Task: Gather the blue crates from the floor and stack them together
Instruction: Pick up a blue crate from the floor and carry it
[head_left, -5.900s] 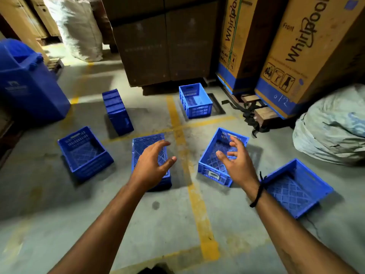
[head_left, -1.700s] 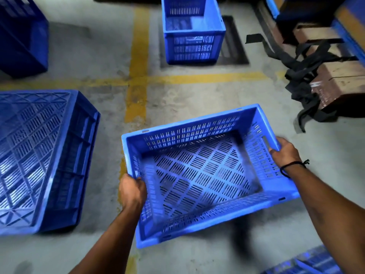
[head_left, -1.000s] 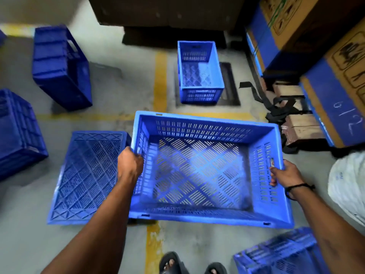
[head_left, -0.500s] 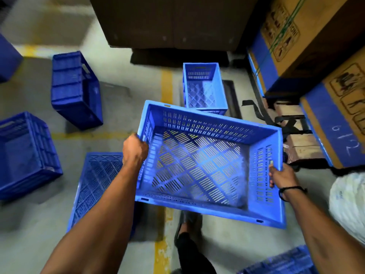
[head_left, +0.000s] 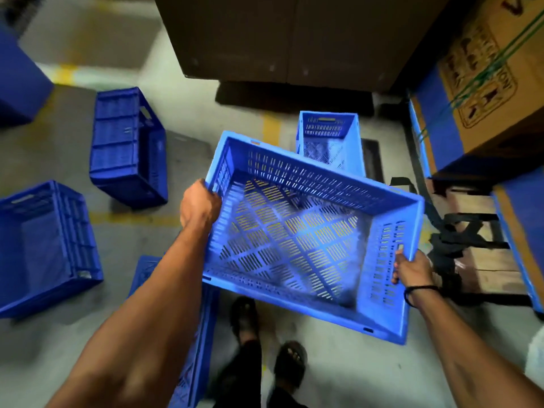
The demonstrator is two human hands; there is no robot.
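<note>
- The floor [head_left: 59, 334] is grey concrete crossed by worn yellow lines [head_left: 132, 217].
- At 9 o'clock an upright crate [head_left: 44, 248] stands open-topped on the concrete, cut off by the view's left edge.
- At 10 o'clock sits the corner of a blue bin [head_left: 17, 83], blurred.
- Between 10 and 11 o'clock a tipped crate [head_left: 126, 145] lies on its side, apart from the upright one.
- At 7 o'clock an overturned crate [head_left: 203, 319] lies lattice base up, mostly hidden under the left forearm.
- The left hand [head_left: 200, 204] grips the left end wall of the held crate [head_left: 294, 240], fingers curled over its rim.
- The held crate hangs off the floor at the centre, askew, with yellow showing through its slotted base.
- At 12 o'clock a far crate [head_left: 329, 142] stands upright, its near end hidden behind the held one. Dark boxes [head_left: 294, 39] wall off the space beyond it.
- At 6 o'clock are sandalled feet [head_left: 244, 313].
- The right hand [head_left: 412, 272] grips the right end wall, fingers hooked inside it.
- At 3 o'clock black straps [head_left: 459, 240] drape over wooden blocks [head_left: 485, 260]. Printed cartons [head_left: 485, 83] close off 2 o'clock.
- At 4 o'clock a white sack [head_left: 535, 348] meets the view's edge.
- Bare concrete lies open at 11 o'clock, between the tipped and held crates, and again at 5 o'clock.
</note>
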